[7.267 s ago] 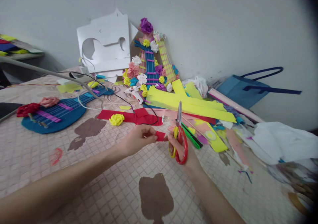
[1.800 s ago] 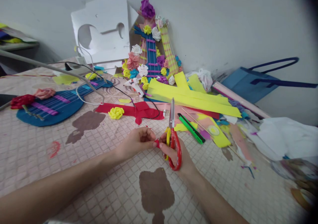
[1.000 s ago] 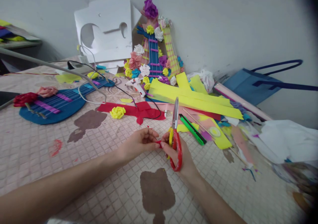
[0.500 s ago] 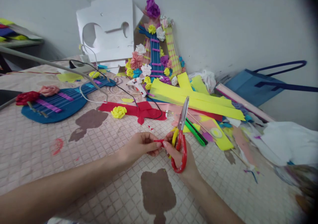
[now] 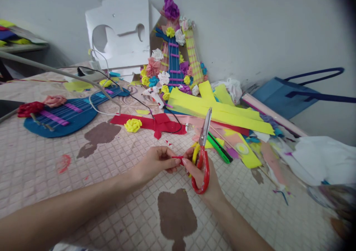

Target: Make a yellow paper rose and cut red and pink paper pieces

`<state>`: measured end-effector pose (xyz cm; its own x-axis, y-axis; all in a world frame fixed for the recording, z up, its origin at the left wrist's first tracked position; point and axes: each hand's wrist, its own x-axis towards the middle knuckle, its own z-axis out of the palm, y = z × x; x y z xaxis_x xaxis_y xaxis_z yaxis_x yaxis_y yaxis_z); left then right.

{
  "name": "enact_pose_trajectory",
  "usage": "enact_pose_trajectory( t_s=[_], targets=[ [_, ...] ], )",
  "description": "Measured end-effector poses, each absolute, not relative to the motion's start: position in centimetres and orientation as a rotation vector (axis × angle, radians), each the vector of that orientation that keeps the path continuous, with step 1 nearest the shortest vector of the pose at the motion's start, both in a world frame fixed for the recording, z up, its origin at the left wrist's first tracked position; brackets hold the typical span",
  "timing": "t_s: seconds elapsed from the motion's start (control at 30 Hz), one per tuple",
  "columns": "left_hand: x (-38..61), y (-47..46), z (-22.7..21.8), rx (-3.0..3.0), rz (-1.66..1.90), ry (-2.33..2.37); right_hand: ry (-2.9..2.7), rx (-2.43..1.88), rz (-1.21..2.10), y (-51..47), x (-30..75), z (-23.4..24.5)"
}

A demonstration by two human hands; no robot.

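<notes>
Between the fingertips of both hands is a small red paper piece (image 5: 178, 157), mostly hidden by the fingers. My left hand (image 5: 158, 161) pinches its left end. My right hand (image 5: 204, 173) pinches the right end and also carries scissors (image 5: 205, 162) with red and yellow handles, blades pointing up and away. Just beyond my hands lie tiny red scraps (image 5: 168, 143). Farther off, a red paper strip (image 5: 144, 124) lies flat, with red petal-shaped pieces (image 5: 161, 124) and a yellow paper flower (image 5: 132, 125) on it.
A green cutter (image 5: 219, 148) lies right of the scissors, near yellow paper strips (image 5: 222, 111). A hot glue gun (image 5: 154, 95) with a black cord sits behind. A blue paper guitar (image 5: 66, 113) is at left; decorated guitars (image 5: 175, 61) lean on the wall. A blue bag (image 5: 286, 97) stands right.
Almost nothing differs. Both hands keep the red paper piece pinched in the same place, and the scissors stay in my right hand.
</notes>
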<state>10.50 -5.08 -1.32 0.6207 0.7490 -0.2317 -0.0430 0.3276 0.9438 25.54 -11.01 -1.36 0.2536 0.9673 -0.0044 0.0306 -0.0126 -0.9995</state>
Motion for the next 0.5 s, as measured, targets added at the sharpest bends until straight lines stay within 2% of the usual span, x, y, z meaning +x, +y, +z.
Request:
enact_pose_trajectory(
  t_s=[0.5],
  targets=[
    [10.52, -5.14, -1.25, 1.132, 0.599, 0.760, -1.041, -1.339, 0.993, -10.97, 25.53, -1.50]
  ],
)
